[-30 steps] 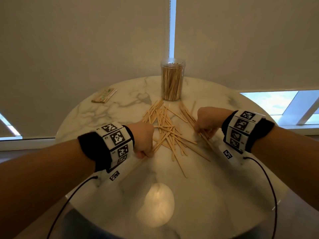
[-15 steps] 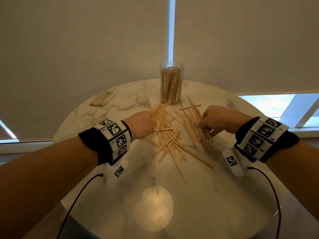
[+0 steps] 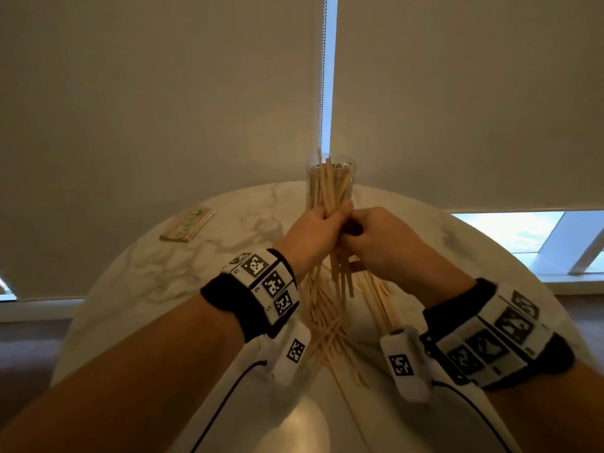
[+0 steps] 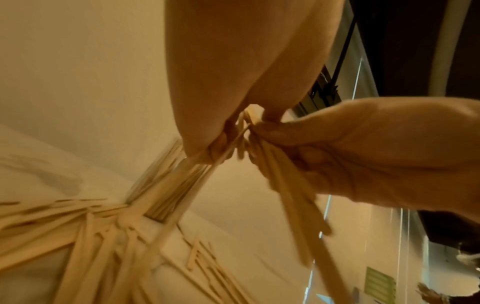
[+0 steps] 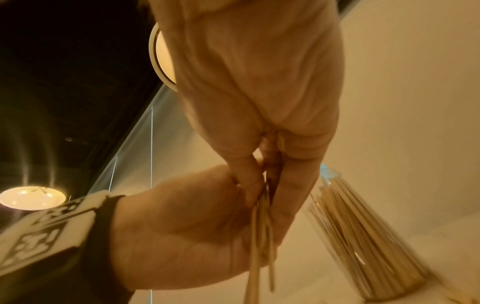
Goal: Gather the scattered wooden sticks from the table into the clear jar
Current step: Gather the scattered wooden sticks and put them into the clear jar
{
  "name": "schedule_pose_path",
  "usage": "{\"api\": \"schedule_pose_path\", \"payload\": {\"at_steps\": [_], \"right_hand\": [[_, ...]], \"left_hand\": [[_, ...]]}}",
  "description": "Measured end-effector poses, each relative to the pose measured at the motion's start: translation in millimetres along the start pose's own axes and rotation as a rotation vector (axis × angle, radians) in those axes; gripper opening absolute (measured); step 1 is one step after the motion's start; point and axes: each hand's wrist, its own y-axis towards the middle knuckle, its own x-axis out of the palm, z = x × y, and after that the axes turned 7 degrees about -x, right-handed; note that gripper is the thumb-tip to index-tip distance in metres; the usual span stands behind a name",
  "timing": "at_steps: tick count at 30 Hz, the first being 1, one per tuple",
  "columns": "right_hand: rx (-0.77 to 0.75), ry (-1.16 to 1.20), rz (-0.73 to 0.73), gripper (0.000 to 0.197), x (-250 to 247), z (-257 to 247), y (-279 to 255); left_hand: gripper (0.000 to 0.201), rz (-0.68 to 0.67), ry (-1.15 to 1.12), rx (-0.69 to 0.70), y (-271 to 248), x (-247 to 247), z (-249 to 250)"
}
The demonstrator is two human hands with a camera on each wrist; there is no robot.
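Both hands meet above the round marble surface (image 3: pixel 170 266), just in front of the clear jar (image 3: pixel 330 178). The left hand (image 3: pixel 313 233) and the right hand (image 3: pixel 379 237) have their fingers curled tight round one upright bundle of wooden sticks (image 3: pixel 340 276), which hangs out below the fists and pokes up above them.

The bundle looks ragged to me. The lower ends sit at different heights and some splay sideways, so a loose stick could slide out and drop onto the pile underneath. The jar is a worry too. It stands very near the knuckles, it is tall and narrow, and a nudge from a hand or a stick end might tip it. Uneven tips could also catch on its rim rather than go in.

The jar stands upright with no lid on it and already holds a good many sticks, leaning at angles and reaching close to its mouth. Plenty of scattered sticks (image 3: pixel 323 325) lie on the surface beneath the wrists. A small flat packet (image 3: pixel 188 223) lies well apart to the left.
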Motion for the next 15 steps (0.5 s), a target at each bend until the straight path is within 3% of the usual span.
{"api": "schedule_pose_path", "payload": {"at_steps": [6, 10, 15], "right_hand": [[-0.130, -0.063, 0.101, 0.015, 4.5, -7.1, 37.4], [-0.095, -0.058, 0.080, 0.013, 0.5, -10.0, 49.4], [-0.003, -0.186, -0.089, 0.022, -2.8, -3.4, 49.4]], "left_hand": [[0.048, 0.135, -0.203, 0.028, 30.5, -10.3, 0.1], [0.049, 0.229, -0.430, -0.058, 47.1, -18.1, -2.5], [0.037, 0.153, -0.865, -0.096, 53.6, -30.3, 1.0]]}}
